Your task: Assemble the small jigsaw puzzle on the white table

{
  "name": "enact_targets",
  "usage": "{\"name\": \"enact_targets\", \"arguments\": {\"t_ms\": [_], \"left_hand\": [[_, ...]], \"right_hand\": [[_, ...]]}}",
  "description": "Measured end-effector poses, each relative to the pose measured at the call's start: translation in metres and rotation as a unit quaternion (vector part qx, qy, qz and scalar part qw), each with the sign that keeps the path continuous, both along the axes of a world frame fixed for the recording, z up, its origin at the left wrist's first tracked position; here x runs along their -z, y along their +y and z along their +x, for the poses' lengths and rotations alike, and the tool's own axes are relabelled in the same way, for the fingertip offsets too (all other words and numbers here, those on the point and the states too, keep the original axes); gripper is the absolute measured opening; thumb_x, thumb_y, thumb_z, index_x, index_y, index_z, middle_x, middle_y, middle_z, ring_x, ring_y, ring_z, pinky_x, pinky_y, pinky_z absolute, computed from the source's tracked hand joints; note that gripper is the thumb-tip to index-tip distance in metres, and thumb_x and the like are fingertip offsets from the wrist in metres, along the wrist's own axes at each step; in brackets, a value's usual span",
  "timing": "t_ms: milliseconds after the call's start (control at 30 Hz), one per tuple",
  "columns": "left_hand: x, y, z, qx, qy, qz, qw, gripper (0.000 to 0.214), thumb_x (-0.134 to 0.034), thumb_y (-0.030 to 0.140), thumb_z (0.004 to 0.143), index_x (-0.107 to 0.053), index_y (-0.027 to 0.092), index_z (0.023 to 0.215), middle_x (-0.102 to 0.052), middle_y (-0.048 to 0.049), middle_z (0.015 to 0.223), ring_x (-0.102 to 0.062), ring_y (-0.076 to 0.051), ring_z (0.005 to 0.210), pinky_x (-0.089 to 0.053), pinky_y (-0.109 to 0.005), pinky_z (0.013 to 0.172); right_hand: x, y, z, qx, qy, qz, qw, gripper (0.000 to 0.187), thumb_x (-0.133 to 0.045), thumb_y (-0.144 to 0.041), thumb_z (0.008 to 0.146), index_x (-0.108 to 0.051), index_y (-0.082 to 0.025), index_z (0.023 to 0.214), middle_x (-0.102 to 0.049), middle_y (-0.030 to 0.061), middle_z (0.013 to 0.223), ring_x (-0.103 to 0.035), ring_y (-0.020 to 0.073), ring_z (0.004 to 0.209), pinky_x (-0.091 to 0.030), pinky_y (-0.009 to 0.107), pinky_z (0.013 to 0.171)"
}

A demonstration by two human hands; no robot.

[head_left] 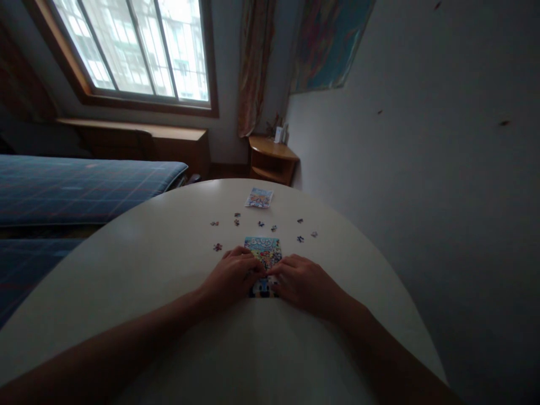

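A colourful jigsaw puzzle [263, 245] lies flat on the white round table [169, 247], its top edge and a blue-and-black lower part showing. My left hand [237, 272] rests over its left side, fingers curled and pressed together. From the other side my right hand [302, 283] reaches in, its fingers bent and its index fingertip close to the left fingertips at the puzzle's middle. Whatever is between the fingers is too small and dark to make out. The hands cover parts of the puzzle's middle and sides.
Several loose puzzle pieces [217, 247] are scattered beyond the puzzle, left and right. Farther back lies a small printed picture sheet [259, 198]. A bed with a blue plaid cover [84, 188] stands left, a wooden corner shelf [272, 147] behind, and a wall [422, 169] right.
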State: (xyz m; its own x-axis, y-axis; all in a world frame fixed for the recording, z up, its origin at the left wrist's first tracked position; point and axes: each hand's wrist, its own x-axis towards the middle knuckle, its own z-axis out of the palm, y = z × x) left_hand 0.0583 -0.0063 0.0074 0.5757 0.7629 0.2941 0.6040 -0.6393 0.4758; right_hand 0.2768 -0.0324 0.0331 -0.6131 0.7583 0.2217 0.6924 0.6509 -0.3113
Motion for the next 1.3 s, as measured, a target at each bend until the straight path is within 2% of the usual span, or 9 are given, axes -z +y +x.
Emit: {"name": "enact_targets", "arguments": {"t_ms": [167, 300, 433, 567, 667, 767, 900, 1100, 1300], "left_hand": [[0.002, 0.002, -0.003, 0.009, 0.010, 0.032, 0.999, 0.011, -0.070, 0.017, 0.088, -0.074, 0.027, 0.092, -0.072, -0.0010, 0.097, -0.056, -0.025, 0.105, -0.044, -0.041, 0.093], [-0.009, -0.003, -0.013, 0.008, 0.025, 0.028, 0.999, 0.012, -0.065, 0.017, 0.091, -0.073, 0.024, 0.096, -0.072, -0.0032, 0.101, -0.059, -0.024, 0.101, -0.048, -0.041, 0.091], [-0.016, -0.021, -0.025, 0.014, 0.049, 0.033, 0.998, 0.026, -0.060, 0.019, 0.092, -0.065, 0.023, 0.117, -0.066, -0.0060, 0.120, -0.058, -0.026, 0.112, -0.049, -0.045, 0.097], [-0.005, -0.036, -0.033, 0.034, 0.072, 0.054, 0.995, 0.044, -0.059, 0.020, 0.092, -0.051, 0.025, 0.134, -0.054, -0.0071, 0.142, -0.049, -0.027, 0.130, -0.045, -0.047, 0.106], [0.004, -0.038, -0.039, 0.055, 0.086, 0.075, 0.992, 0.052, -0.059, 0.020, 0.091, -0.044, 0.026, 0.141, -0.046, -0.0061, 0.150, -0.040, -0.028, 0.138, -0.042, -0.049, 0.110], [0.007, -0.033, -0.043, 0.068, 0.090, 0.077, 0.991, 0.052, -0.058, 0.018, 0.090, -0.045, 0.025, 0.139, -0.048, -0.0060, 0.148, -0.043, -0.027, 0.136, -0.043, -0.049, 0.109], [0.004, -0.024, -0.046, 0.055, 0.059, 0.067, 0.995, 0.048, -0.058, 0.015, 0.087, -0.049, 0.023, 0.134, -0.056, -0.0068, 0.138, -0.052, -0.025, 0.126, -0.046, -0.046, 0.106], [0.003, -0.016, -0.045, 0.041, 0.042, 0.079, 0.995, 0.042, -0.061, 0.018, 0.086, -0.056, 0.023, 0.128, -0.059, -0.0077, 0.133, -0.054, -0.027, 0.123, -0.045, -0.048, 0.105], [0.004, -0.017, -0.043, 0.039, 0.047, 0.072, 0.995, 0.041, -0.061, 0.017, 0.086, -0.057, 0.024, 0.126, -0.058, -0.0079, 0.135, -0.053, -0.028, 0.123, -0.044, -0.050, 0.105]], "right_hand": [[0.001, 0.001, 0.001, -0.010, 0.010, 0.012, 1.000, 0.012, -0.068, -0.023, 0.086, -0.072, -0.025, 0.098, -0.070, 0.0035, 0.096, -0.063, 0.0174, 0.088, -0.049, 0.031, 0.081], [0.000, 0.001, 0.002, -0.014, 0.003, 0.012, 1.000, 0.012, -0.068, -0.023, 0.087, -0.073, -0.026, 0.097, -0.070, 0.0035, 0.097, -0.063, 0.0172, 0.088, -0.049, 0.031, 0.080], [0.001, 0.000, 0.002, -0.025, -0.014, 0.033, 0.999, 0.017, -0.065, -0.025, 0.089, -0.072, -0.027, 0.105, -0.070, 0.0049, 0.101, -0.064, 0.0184, 0.090, -0.050, 0.033, 0.081], [0.001, -0.001, 0.002, -0.033, -0.042, 0.055, 0.997, 0.020, -0.064, -0.024, 0.089, -0.072, -0.026, 0.107, -0.069, 0.0070, 0.105, -0.064, 0.0203, 0.093, -0.051, 0.037, 0.083], [-0.001, -0.001, 0.001, -0.037, -0.053, 0.055, 0.996, 0.022, -0.064, -0.021, 0.088, -0.071, -0.025, 0.109, -0.069, 0.0073, 0.111, -0.063, 0.0218, 0.099, -0.051, 0.039, 0.088], [-0.002, -0.002, 0.000, -0.040, -0.059, 0.052, 0.996, 0.023, -0.063, -0.019, 0.087, -0.070, -0.023, 0.109, -0.069, 0.0071, 0.114, -0.063, 0.0227, 0.102, -0.051, 0.040, 0.090], [-0.001, -0.002, -0.004, -0.056, -0.040, 0.054, 0.996, 0.018, -0.061, -0.022, 0.090, -0.068, -0.019, 0.107, -0.070, 0.0083, 0.113, -0.062, 0.0223, 0.105, -0.049, 0.040, 0.095], [0.006, 0.001, -0.007, -0.058, -0.006, 0.056, 0.997, 0.022, -0.067, -0.028, 0.087, -0.068, -0.022, 0.108, -0.069, 0.0069, 0.111, -0.062, 0.0206, 0.103, -0.048, 0.039, 0.094], [0.005, 0.000, -0.007, -0.049, -0.002, 0.046, 0.998, 0.021, -0.068, -0.028, 0.087, -0.069, -0.023, 0.108, -0.069, 0.0073, 0.110, -0.062, 0.0209, 0.103, -0.048, 0.040, 0.093]]}}
